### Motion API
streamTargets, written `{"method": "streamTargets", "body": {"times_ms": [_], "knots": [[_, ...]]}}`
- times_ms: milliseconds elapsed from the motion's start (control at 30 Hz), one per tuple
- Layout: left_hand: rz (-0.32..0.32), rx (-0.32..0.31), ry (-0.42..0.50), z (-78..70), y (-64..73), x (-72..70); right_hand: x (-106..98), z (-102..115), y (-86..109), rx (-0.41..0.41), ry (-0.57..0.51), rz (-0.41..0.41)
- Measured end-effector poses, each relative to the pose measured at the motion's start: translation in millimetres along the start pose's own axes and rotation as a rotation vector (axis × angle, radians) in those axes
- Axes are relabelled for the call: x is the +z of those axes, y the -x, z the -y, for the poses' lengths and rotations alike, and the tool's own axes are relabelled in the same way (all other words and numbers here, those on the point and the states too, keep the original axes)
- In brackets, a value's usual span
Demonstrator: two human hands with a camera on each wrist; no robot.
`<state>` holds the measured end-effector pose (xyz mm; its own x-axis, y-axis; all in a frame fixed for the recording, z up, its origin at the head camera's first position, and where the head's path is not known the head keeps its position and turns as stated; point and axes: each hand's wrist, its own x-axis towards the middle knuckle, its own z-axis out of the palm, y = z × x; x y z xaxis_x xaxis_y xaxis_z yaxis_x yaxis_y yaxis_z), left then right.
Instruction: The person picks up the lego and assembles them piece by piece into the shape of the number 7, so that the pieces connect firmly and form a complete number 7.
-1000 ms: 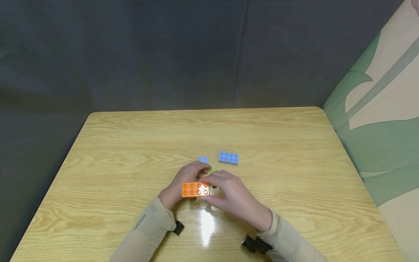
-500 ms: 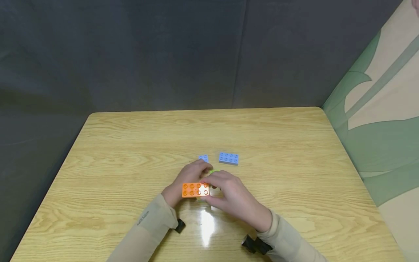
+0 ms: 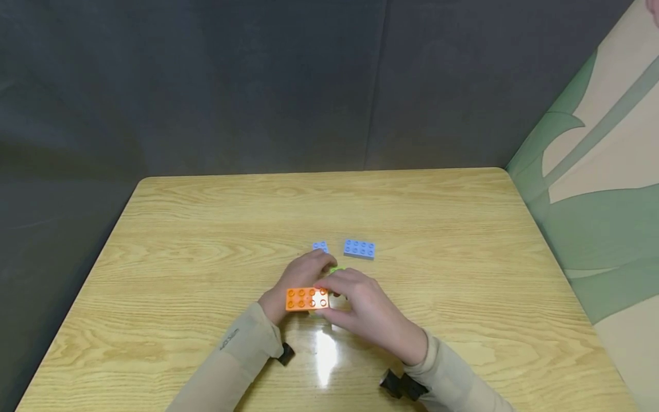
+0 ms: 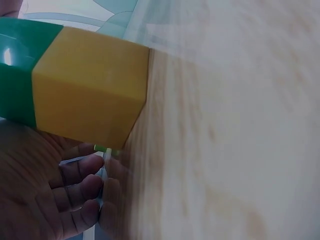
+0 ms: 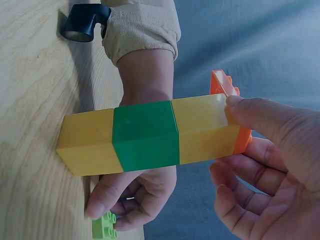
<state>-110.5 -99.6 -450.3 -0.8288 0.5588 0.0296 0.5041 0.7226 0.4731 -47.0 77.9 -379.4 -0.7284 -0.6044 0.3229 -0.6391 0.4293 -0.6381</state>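
My right hand (image 3: 368, 306) pinches the top of an upright tower between thumb and fingers. An orange brick (image 3: 301, 299) with studs caps the tower, jutting out sideways. Below it come a yellow block (image 5: 202, 127), a green block (image 5: 146, 135) and another yellow block (image 5: 90, 142) that stands on the table. Behind the tower, my left hand (image 3: 301, 272) lies low at the table with loosely curled fingers. Its thumb is close beside a light green brick (image 5: 102, 227), mostly hidden from the head view. A small blue brick (image 3: 320, 246) shows just beyond the left knuckles, partly covered.
A longer blue brick (image 3: 359, 249) lies farther back to the right. The wooden table (image 3: 180, 246) ends at a dark curtain (image 3: 257, 86) behind, and a patterned green and beige surface (image 3: 607, 240) borders it at the right.
My left hand has shifted slightly away and to the right, and the small blue brick has moved slightly away with it. The right hand and tower stay put.
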Motion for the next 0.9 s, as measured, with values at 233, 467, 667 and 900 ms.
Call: {"method": "streamTargets", "body": {"times_ms": [233,467,667,900], "knots": [[0.007,-0.019,-0.001,4.5,-3.8,6.6,0.0,-0.1,0.3,0.001,-0.001,-0.001],[-0.006,-0.015,0.022,4.1,-2.7,6.1,-0.4,0.2,0.7,0.013,-0.001,0.005],[-0.027,0.001,0.022,5.0,-1.1,6.5,-0.1,0.3,0.7,0.018,-0.004,0.008],[-0.035,-0.007,0.064,6.5,0.4,5.9,-0.4,0.1,0.9,0.005,-0.002,0.004]]}}
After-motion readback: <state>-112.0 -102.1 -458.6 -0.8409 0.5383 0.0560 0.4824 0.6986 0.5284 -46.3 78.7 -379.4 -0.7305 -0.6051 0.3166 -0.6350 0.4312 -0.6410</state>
